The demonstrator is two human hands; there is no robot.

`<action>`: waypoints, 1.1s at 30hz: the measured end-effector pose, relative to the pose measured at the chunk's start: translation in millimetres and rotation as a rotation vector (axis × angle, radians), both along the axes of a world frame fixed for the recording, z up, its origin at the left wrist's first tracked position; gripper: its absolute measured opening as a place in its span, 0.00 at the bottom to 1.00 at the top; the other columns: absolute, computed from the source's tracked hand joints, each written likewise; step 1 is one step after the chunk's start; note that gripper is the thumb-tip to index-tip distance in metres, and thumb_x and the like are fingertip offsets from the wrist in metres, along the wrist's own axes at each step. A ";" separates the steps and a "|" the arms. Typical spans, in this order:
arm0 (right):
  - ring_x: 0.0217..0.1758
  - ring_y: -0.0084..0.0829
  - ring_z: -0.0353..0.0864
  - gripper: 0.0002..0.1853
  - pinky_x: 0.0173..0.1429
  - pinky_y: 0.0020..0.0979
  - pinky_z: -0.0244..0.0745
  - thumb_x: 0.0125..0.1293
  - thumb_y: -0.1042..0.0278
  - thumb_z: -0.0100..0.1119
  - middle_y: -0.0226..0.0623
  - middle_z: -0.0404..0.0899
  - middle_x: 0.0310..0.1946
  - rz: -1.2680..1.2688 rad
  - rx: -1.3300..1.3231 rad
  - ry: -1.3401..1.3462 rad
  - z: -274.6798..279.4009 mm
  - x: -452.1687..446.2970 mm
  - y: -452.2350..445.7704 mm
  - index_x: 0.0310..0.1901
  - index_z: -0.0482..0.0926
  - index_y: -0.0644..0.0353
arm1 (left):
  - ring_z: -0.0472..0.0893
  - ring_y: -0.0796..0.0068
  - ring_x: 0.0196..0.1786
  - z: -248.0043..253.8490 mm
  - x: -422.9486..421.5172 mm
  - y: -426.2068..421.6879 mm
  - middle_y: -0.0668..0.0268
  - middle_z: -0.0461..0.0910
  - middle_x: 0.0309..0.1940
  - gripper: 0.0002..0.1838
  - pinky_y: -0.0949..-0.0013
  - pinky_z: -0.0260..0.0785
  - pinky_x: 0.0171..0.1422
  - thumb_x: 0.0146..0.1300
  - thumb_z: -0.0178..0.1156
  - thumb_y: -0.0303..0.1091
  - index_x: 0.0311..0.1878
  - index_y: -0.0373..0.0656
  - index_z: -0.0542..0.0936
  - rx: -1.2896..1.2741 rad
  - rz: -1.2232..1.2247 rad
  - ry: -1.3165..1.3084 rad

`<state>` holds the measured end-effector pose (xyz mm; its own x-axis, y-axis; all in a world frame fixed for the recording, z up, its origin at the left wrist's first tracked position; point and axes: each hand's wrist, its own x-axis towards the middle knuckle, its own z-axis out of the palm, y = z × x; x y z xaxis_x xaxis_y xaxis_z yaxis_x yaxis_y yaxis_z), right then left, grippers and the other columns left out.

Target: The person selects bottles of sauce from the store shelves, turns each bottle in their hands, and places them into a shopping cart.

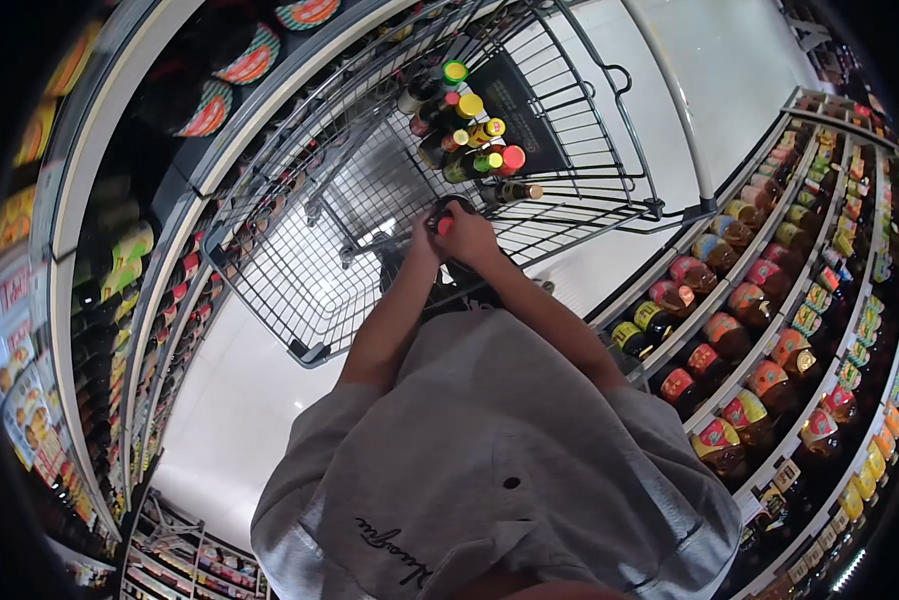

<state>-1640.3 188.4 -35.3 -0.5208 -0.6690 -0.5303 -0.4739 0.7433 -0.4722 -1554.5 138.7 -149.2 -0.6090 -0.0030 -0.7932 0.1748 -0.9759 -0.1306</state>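
Both hands meet over the near side of a wire shopping cart (299, 345), around a dark bottle with a red cap (444, 226). My left hand (424, 240) closes on the bottle's left side, and my right hand (471, 238) wraps it from the right, close to the cap. Most of the bottle is hidden by the fingers. Beyond the hands, several sauce-like bottles stand grouped in the cart, among them one with a green cap (454, 72) and one with a red cap (512, 158). A dark bottle with a tan cap (512, 191) leans beside them.
Shelves of large bottles with amber contents (729, 335) run along the right. On the left, another shelf (79, 200) holds dark bottles and boxed goods close to the cart's side. White floor (229, 410) shows between the cart and the left shelf.
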 end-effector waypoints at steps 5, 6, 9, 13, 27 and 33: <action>0.37 0.52 0.82 0.27 0.43 0.47 0.77 0.45 0.59 0.64 0.51 0.81 0.32 0.020 0.135 -0.069 -29.3 -34.0 8.8 0.49 0.68 0.56 | 0.80 0.64 0.40 -39.4 -28.4 19.2 0.64 0.80 0.36 0.13 0.60 0.74 0.48 0.60 0.54 0.44 0.40 0.47 0.77 -0.025 0.008 -0.226; 0.38 0.52 0.82 0.28 0.44 0.47 0.77 0.46 0.60 0.64 0.51 0.81 0.32 0.020 0.176 -0.088 -32.0 -37.5 8.5 0.49 0.67 0.56 | 0.80 0.64 0.40 -37.8 -29.8 19.4 0.64 0.80 0.36 0.13 0.60 0.74 0.48 0.60 0.54 0.44 0.40 0.47 0.77 -0.029 -0.009 -0.243; 0.40 0.50 0.82 0.29 0.46 0.45 0.76 0.47 0.59 0.63 0.51 0.81 0.34 -0.015 0.247 -0.171 -40.3 -53.1 8.3 0.51 0.65 0.57 | 0.80 0.69 0.40 -34.8 -38.4 23.4 0.65 0.79 0.38 0.10 0.66 0.74 0.46 0.62 0.55 0.39 0.42 0.46 0.77 -0.008 0.024 -0.254; 0.43 0.47 0.82 0.31 0.48 0.43 0.76 0.48 0.57 0.63 0.50 0.81 0.36 -0.122 0.294 -0.217 -51.5 -68.2 16.6 0.52 0.64 0.61 | 0.79 0.68 0.43 -53.7 -44.3 26.5 0.62 0.78 0.40 0.09 0.62 0.74 0.50 0.63 0.54 0.32 0.45 0.43 0.75 -0.103 -0.001 -0.235; 0.58 0.41 0.76 0.30 0.60 0.37 0.72 0.55 0.56 0.58 0.48 0.76 0.53 -0.082 0.468 -0.250 -65.3 -106.0 24.6 0.56 0.71 0.65 | 0.77 0.71 0.45 0.5 -57.5 3.2 0.66 0.78 0.45 0.24 0.64 0.71 0.46 0.62 0.53 0.35 0.63 0.51 0.69 -0.605 -0.758 -0.381; 0.57 0.41 0.77 0.23 0.59 0.38 0.72 0.56 0.57 0.56 0.45 0.78 0.52 0.052 0.475 -0.225 -34.2 -111.5 19.3 0.50 0.78 0.62 | 0.78 0.77 0.41 33.5 32.9 -22.2 0.65 0.81 0.40 0.18 0.73 0.70 0.45 0.61 0.58 0.34 0.54 0.41 0.77 -1.089 -0.959 -0.425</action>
